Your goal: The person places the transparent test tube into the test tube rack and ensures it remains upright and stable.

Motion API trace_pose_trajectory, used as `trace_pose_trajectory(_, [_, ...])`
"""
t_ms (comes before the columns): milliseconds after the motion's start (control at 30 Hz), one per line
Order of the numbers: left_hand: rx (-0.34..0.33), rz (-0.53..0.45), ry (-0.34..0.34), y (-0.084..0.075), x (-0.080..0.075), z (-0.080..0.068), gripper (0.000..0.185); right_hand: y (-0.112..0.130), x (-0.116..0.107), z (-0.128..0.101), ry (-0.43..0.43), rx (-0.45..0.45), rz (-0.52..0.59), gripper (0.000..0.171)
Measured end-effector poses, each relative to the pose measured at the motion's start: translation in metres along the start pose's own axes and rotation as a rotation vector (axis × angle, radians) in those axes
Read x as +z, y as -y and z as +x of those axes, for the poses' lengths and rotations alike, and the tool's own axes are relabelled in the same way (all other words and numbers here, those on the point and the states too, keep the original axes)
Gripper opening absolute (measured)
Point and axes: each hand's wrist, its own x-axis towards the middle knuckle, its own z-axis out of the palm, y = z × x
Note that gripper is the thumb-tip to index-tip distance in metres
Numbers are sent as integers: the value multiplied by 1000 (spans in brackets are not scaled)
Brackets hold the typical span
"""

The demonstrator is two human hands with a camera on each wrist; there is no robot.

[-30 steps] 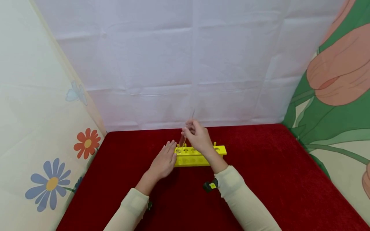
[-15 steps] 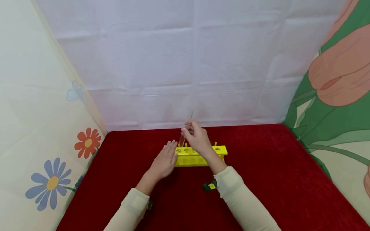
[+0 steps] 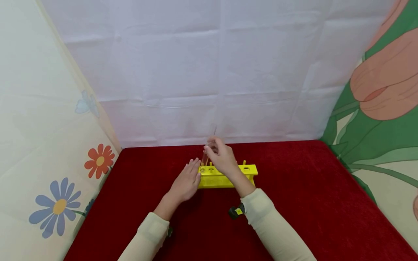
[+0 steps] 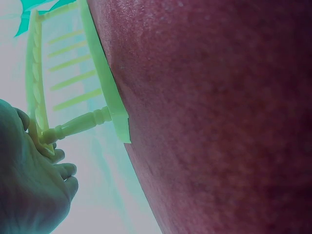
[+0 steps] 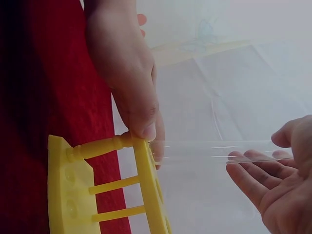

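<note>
A yellow test tube rack [image 3: 215, 180] with a row of holes and short pegs stands on the red cloth. My left hand [image 3: 185, 181] rests against its left end, fingers mostly straight, the thumb by the near edge of the top plate [image 5: 150, 187]. My right hand [image 3: 222, 155] pinches a clear glass test tube [image 5: 195, 152] between thumb and fingers above the rack. The tube tilts slightly, its lower end at the leftmost hole and its upper part rising past the hand. Part of the rack's top is hidden behind my right hand and wrist.
Red cloth [image 3: 310, 203] covers the table, which ends at a white hanging sheet [image 3: 169, 72] at the back. Flower-printed cloth [image 3: 58, 145] hangs on the left, and a tulip-patterned cloth [image 3: 388, 83] on the right.
My right hand has moved slightly down and left with the test tube, which is now a little lower and more upright. The left hand keeps its place at the rack's end.
</note>
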Motion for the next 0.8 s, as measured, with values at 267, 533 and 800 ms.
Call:
trace_pose_trajectory(267, [-6, -8, -1, -2, -1, 0, 55, -1, 1, 0, -4, -1, -15, 28])
trace_pose_trajectory(533, [-19, 0, 15, -1, 0, 0, 56, -1, 3, -1, -4, -7, -21, 29])
trace_pose_trajectory(800, [-24, -8, 10, -1, 0, 0, 55, -2, 4, -2, 14, -2, -24, 27])
